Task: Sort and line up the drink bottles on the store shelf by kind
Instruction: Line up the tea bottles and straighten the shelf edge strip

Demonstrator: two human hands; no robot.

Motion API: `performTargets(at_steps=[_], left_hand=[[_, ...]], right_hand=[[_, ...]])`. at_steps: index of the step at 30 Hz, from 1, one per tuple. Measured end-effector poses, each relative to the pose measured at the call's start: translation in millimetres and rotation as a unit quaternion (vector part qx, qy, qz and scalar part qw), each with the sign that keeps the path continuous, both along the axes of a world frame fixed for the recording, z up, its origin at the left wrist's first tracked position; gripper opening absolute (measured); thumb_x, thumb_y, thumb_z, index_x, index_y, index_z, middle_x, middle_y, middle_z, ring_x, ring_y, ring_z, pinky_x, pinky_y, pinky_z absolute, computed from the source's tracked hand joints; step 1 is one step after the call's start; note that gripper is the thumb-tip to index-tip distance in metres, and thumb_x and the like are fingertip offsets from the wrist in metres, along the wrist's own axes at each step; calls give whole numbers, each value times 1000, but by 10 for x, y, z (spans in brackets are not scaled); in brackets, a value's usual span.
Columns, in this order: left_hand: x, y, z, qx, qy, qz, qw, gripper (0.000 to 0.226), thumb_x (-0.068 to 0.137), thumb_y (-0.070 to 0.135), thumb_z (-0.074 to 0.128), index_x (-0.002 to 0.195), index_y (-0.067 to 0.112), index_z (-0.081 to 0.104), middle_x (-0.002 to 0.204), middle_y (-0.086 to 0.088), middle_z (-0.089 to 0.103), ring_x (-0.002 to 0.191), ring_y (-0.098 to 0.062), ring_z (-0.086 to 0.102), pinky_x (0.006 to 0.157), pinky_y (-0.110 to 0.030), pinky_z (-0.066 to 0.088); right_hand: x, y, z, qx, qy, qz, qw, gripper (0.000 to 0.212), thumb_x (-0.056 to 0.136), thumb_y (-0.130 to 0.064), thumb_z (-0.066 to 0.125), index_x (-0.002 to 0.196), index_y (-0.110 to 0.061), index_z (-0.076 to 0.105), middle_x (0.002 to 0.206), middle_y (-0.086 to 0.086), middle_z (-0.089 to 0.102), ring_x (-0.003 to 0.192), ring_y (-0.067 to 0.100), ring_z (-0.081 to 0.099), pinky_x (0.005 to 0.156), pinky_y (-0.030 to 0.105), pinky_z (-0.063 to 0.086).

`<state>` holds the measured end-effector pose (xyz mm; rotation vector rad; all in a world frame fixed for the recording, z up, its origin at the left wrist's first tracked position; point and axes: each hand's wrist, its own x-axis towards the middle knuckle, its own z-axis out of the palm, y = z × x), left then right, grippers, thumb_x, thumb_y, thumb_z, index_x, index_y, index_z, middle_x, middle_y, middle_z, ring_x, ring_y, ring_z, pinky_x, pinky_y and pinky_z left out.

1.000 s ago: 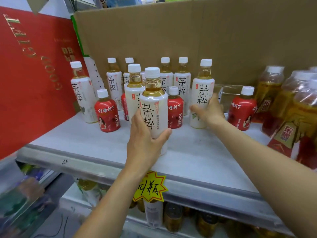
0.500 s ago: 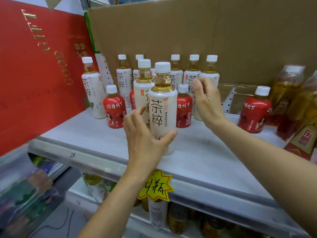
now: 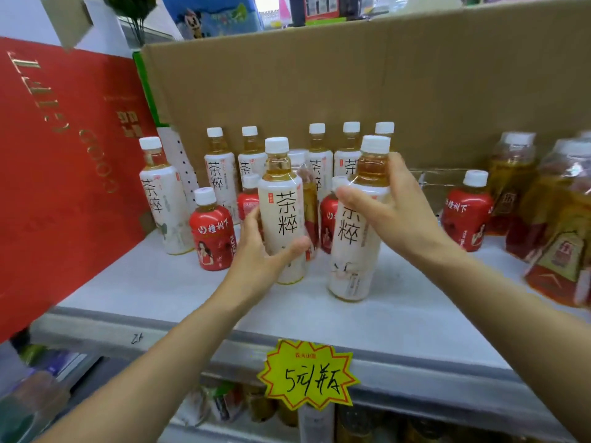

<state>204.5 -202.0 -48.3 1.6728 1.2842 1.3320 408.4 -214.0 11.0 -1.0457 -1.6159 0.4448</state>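
Your left hand (image 3: 259, 251) curled round the left tea bottle (image 3: 281, 215); your right hand (image 3: 396, 215) gripped the right tea bottle (image 3: 353, 260). Both were side by side at the middle of the shelf (image 3: 179, 292), toward its front edge.

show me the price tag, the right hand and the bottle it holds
price tag (image 3: 307, 375): head view, handwritten middle
right hand (image 3: 395, 214): head view, back of hand
bottle (image 3: 351, 266): head view, lower label

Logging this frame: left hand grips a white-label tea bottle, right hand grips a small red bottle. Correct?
No. The head view shows the right hand gripping a second white-label tea bottle, not a red one. The left hand does grip a white-label tea bottle.
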Motion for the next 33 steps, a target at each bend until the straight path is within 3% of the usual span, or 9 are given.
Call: performTargets(at_steps=[4,11,14,16,18,20,23,27,33], left_hand=[[-25,163,-31,10,71,26,997,82,75,32,84,138,28,33,133,10,55,119,-10,56,103,-38,48],[-147,165,-93,34,113,93,989,77,78,39,79,136,26,31,136,6,54,124,-19,55,101,-49,50],[-266,125,-99,37,126,127,983,73,78,40,79,132,24,33,133,6,55,121,-19,56,97,-45,50],[-306,122,-95,36,135,131,982,71,78,42,79,131,25,34,132,6,56,119,-19,57,96,-45,51],[-318,126,-88,36,138,127,982,72,78,43,80,130,27,34,132,6,57,118,-19,58,96,-48,52],[-322,130,-76,39,136,127,982,70,78,43,80,129,28,34,131,6,57,118,-19,58,96,-47,52],[-324,181,-62,39,126,118,984,72,78,38,81,132,27,34,130,11,53,119,-16,55,99,-42,49],[-310,265,-37,19,102,79,991,74,81,31,79,136,27,30,134,11,49,126,-15,50,104,-42,45],[-103,475,-17,-11,73,19,997,73,85,24,76,137,25,25,137,7,49,127,-16,48,111,-47,41]], right_hand=[[289,254,-25,-25,-14,-116,993,45,84,-49,67,117,-27,45,110,-10,62,100,12,64,89,50,53],[476,648,-6,-90,-32,-179,979,62,85,-50,67,131,-22,38,133,5,49,123,24,49,101,47,46],[237,502,-24,164,-95,-305,933,67,88,-41,64,139,-7,39,138,13,42,126,23,35,108,40,34],[-45,429,30,296,-123,-238,917,63,88,-33,64,138,-2,42,137,15,45,126,23,37,108,36,34],[-343,470,72,239,-143,-141,950,69,88,-34,66,144,-7,36,142,10,43,130,20,39,109,37,36],[-587,567,117,54,-114,-73,989,82,87,-39,68,151,-15,23,148,5,38,136,18,36,111,40,36],[-794,747,99,-142,-55,-1,988,76,88,-40,69,146,-16,26,136,1,50,128,20,48,100,37,44],[-717,673,40,-121,-57,11,991,46,91,-36,66,123,-18,38,112,-6,58,105,13,59,76,25,49],[-94,76,-15,-98,-56,-22,993,37,87,-36,69,110,-23,42,98,-11,62,89,5,64,72,28,56]])
